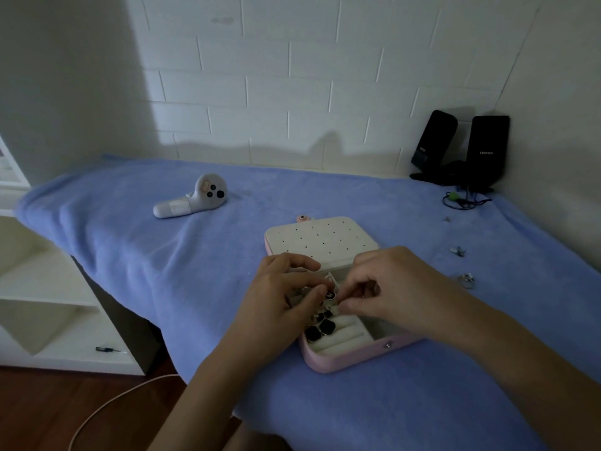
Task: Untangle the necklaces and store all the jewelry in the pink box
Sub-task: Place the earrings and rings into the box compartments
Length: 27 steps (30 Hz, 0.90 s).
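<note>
The pink box [351, 358] lies open on the blue towel, its cream lid [320, 237] with earring holes folded back. Both hands hover over its inside. My left hand [279, 297] and my right hand [387, 288] each pinch a part of a necklace [320, 327] with black clover charms. The chain hangs from the fingers, and the lower charms lie on the cream ring rolls. Small silver jewelry pieces lie on the towel to the right: one [458, 250], another [466, 279] and a tiny one [447, 219].
A white handheld controller [192, 198] lies at the back left of the towel. Two black speakers [461, 148] stand in the back right corner with a tangle of cables [461, 200] in front. White shelves [48, 288] stand to the left, below the table edge.
</note>
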Tool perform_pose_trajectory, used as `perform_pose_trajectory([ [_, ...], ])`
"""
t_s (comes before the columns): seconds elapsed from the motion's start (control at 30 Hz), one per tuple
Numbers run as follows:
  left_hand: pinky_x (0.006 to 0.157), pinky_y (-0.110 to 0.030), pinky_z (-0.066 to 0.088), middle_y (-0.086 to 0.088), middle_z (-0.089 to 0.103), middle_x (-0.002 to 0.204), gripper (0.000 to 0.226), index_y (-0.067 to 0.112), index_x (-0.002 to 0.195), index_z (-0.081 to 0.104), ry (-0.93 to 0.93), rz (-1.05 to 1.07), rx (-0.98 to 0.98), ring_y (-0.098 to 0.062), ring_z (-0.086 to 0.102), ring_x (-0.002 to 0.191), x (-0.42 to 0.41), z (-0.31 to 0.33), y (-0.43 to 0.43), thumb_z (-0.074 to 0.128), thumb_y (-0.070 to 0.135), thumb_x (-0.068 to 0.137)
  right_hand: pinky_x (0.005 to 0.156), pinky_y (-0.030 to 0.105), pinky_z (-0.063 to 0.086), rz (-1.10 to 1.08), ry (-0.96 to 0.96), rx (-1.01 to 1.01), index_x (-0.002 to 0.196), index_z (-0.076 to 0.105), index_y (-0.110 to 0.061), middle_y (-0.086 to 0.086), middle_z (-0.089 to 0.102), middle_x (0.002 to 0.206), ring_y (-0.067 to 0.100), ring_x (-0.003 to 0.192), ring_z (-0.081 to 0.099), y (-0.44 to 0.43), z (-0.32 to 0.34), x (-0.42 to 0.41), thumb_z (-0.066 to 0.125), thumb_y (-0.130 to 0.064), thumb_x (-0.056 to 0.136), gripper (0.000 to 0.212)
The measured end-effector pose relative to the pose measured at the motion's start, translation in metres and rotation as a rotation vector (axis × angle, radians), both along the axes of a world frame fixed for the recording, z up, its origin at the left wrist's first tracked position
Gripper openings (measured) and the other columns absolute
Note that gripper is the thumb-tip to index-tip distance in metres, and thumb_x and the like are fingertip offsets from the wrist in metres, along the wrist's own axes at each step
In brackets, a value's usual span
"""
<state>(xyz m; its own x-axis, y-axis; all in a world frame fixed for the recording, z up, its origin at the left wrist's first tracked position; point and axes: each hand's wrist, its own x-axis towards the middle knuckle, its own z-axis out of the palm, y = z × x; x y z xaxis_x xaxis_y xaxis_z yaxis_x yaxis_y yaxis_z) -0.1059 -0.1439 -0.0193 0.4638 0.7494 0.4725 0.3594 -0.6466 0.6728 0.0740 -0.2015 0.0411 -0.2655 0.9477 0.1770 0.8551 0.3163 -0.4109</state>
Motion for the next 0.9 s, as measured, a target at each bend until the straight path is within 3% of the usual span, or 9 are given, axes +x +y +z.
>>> perform_pose_trajectory([
  [0.13,0.084,0.002,0.026,0.021,0.056,0.107,0.022,0.036,0.094,0.074,0.0,-0.007,0.007,0.007,0.039,0.11,-0.0005,-0.001,0.0,0.056,0.036,0.081,0.047,0.026,0.047,0.142,-0.246,0.212,0.074,0.074,-0.018,-0.012,0.054,0.066,0.006,0.054,0.053,0.0017,-0.0041,-0.0021,0.06,-0.03,0.082,0.02],
  [0.27,0.084,0.002,0.026,0.021,0.055,0.107,0.022,0.036,0.094,0.073,0.002,-0.012,0.003,0.008,0.038,0.109,-0.0004,-0.0011,0.0001,0.056,0.035,0.081,0.034,0.018,0.036,0.191,-0.369,0.384,0.061,0.067,-0.018,-0.007,0.054,0.06,0.009,0.042,0.05,0.0018,-0.0055,-0.0048,0.047,-0.03,0.079,0.03],
  [0.37,0.084,0.002,0.027,0.022,0.055,0.108,0.023,0.037,0.095,0.073,0.014,-0.022,0.006,0.007,0.039,0.11,-0.0005,-0.0014,0.001,0.056,0.036,0.081,0.041,0.017,0.037,0.151,-0.265,0.268,0.064,0.066,-0.018,-0.01,0.055,0.065,0.002,0.048,0.046,0.0008,-0.0031,-0.0069,0.06,-0.028,0.077,0.017],
  [0.53,0.085,0.002,0.027,0.023,0.055,0.108,0.028,0.035,0.096,0.074,0.01,-0.022,0.015,0.008,0.038,0.111,-0.0005,-0.0025,0.0019,0.054,0.045,0.08,0.062,0.017,0.044,0.044,-0.054,0.033,0.077,0.068,-0.015,-0.01,0.057,0.074,0.006,0.071,0.054,0.0031,-0.0053,-0.0022,0.069,-0.021,0.082,0.008],
  [0.7,0.083,0.002,0.027,0.022,0.055,0.107,0.022,0.036,0.093,0.074,0.0,-0.023,-0.004,0.007,0.039,0.11,-0.0003,-0.0002,0.0001,0.057,0.037,0.079,0.063,0.019,0.048,-0.016,0.069,-0.042,0.079,0.07,-0.018,-0.011,0.062,0.075,0.004,0.071,0.057,0.0028,-0.0064,-0.003,0.07,-0.026,0.083,0.009],
  [0.9,0.084,-0.001,0.031,0.021,0.059,0.105,0.021,0.04,0.08,0.073,-0.092,-0.041,-0.002,0.001,0.046,0.11,-0.003,-0.0014,-0.0006,0.057,0.052,0.073,0.055,0.013,0.042,-0.125,0.218,-0.175,0.073,0.07,-0.023,-0.007,0.066,0.069,-0.002,0.059,0.054,0.0067,-0.0051,-0.0027,0.073,-0.033,0.08,0.012],
])
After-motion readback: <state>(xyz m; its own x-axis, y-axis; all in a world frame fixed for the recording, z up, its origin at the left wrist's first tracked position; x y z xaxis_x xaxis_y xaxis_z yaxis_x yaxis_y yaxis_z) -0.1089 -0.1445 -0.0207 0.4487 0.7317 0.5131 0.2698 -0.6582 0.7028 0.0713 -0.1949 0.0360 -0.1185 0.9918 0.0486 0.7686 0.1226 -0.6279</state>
